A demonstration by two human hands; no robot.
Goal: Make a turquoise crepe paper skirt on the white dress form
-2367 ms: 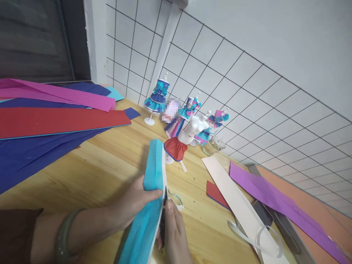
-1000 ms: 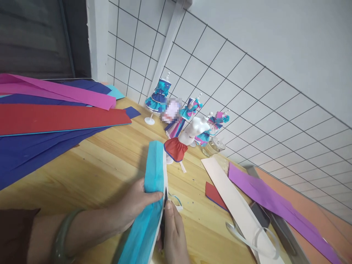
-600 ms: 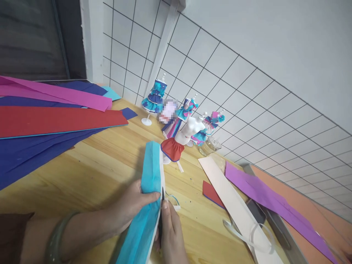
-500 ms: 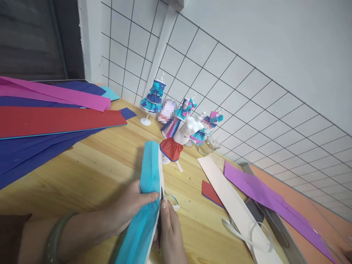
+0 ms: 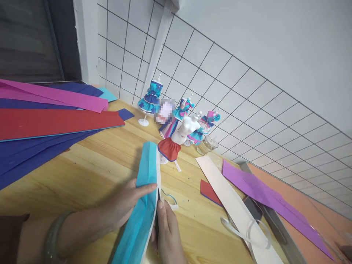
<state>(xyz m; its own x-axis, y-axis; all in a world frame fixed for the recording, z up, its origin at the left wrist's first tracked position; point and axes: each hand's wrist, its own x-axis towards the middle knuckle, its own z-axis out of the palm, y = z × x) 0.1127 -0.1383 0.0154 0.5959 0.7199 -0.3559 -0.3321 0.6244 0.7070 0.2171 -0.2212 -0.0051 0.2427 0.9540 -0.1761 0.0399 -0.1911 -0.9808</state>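
A long folded turquoise strip (image 5: 146,168) with a white border along its right edge runs from the bottom of the view up to the mannequin in a red skirt (image 5: 169,148). My left hand (image 5: 128,201) is closed on the strip, its thumb lying on top near the white border. Beside that border, my right hand (image 5: 169,229) is closed around dark scissors (image 5: 157,216), mostly hidden by the fingers, with the blades at the white edge. A small white piece (image 5: 174,207) and a thin turquoise curl lie just right of the blades.
Blue, red (image 5: 60,123) and pink (image 5: 55,96) sheets lie at left. Several dressed mannequins (image 5: 150,99) and a glass jar (image 5: 206,145) stand at the back. At right are a pale strip (image 5: 233,205), a purple strip (image 5: 275,205), a red piece (image 5: 210,192) and a clear curled band.
The scissors and my right hand have shifted slightly along the white edge, and my left thumb sits a little higher. The whole view has moved slightly.
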